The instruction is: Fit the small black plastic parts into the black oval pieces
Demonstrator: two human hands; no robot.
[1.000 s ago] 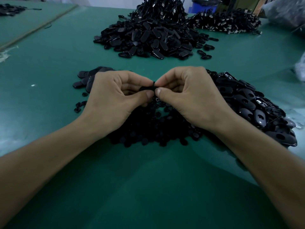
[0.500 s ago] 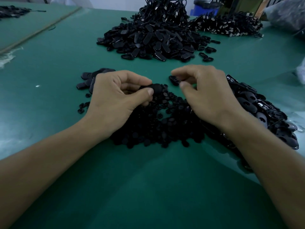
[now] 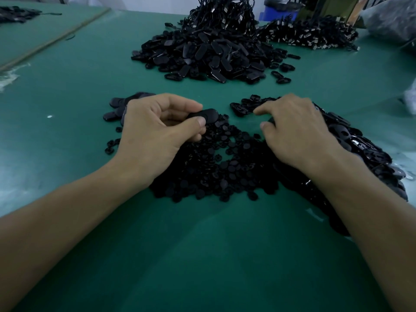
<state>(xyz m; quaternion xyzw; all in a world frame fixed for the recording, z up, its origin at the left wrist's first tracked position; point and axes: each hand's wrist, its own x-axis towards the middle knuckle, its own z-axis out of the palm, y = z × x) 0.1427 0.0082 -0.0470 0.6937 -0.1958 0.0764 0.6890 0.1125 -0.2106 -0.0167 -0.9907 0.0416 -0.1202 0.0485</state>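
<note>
My left hand (image 3: 155,134) pinches a black oval piece (image 3: 206,114) between thumb and forefinger, just above a heap of small black plastic parts (image 3: 216,170) on the green table. My right hand (image 3: 299,131) lies apart from it, on the near edge of a heap of black oval pieces (image 3: 355,143) at the right. Its fingers are loosely bent, with the forefinger reaching to the ovals at the heap's left tip (image 3: 242,106). I see nothing held in that hand.
A few oval pieces (image 3: 117,106) lie behind my left hand. A large pile of ovals (image 3: 202,55) sits mid-table, with a corded bundle (image 3: 225,14) behind it and another dark pile (image 3: 310,32) at the back right. A blue bin (image 3: 278,12) stands beyond.
My hands were together, both on one oval piece. They have parted: the left keeps the piece, the right has moved right onto the oval heap.
</note>
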